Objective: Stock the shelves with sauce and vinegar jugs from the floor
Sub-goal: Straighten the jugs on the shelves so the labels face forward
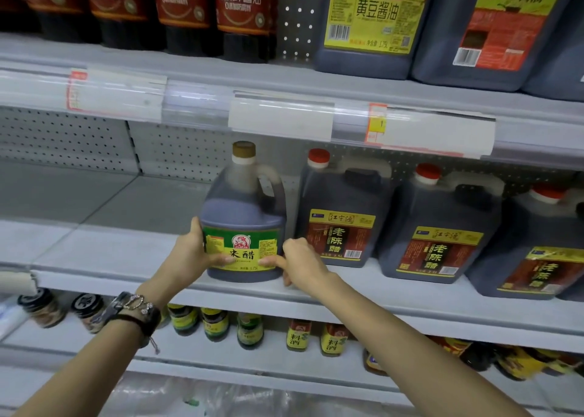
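A dark vinegar jug [243, 214] with a green and yellow label and a gold cap stands upright near the front of the middle shelf [126, 249]. My left hand [192, 252] grips its left side, thumb across the label. My right hand [300, 262] holds its lower right side, thumb on the label, fingers curled by the jug's right edge. Right of it stand three larger dark jugs [341, 224] with red caps and brown-yellow labels.
The middle shelf is bare to the left of the held jug. The upper shelf carries red-labelled sauce bottles [186, 9] and yellow-labelled soy jugs [369, 22]. Small bottles [249, 329] line the lower shelf. Price strips [281, 113] run along the shelf edges.
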